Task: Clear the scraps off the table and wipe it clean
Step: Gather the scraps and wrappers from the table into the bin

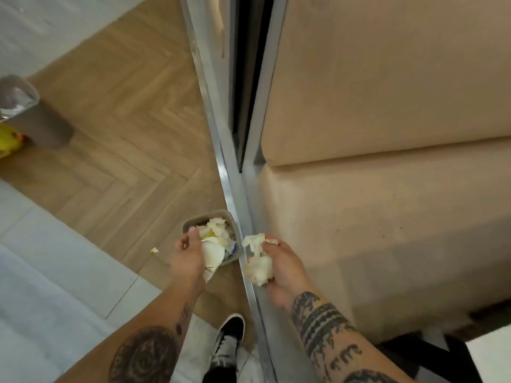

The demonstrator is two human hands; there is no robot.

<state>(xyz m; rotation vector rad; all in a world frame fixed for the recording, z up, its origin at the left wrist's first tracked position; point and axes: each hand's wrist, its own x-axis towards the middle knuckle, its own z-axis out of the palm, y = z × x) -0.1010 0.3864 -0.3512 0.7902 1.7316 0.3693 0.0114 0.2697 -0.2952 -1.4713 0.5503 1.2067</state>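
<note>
A small grey bin [205, 217] stands on the wooden floor, full of pale scraps [218, 228]. My left hand [185, 257] is over the bin's near side, fingers curled round a white rounded scrap [213, 254] that lies on top of the pile. To the bin's right, my right hand [280, 262] grips a crumpled wad of white paper scraps [257, 261], held above a metal rail. The table itself is not in view.
A metal rail [229, 172] runs up the middle of the view, with beige cushioned surfaces [387, 106] to its right. A taller grey bin [25, 111] with a liner and a yellow object [8, 142] stand far left. A small scrap [154, 250] lies on the floor. My shoe [228, 341] is below.
</note>
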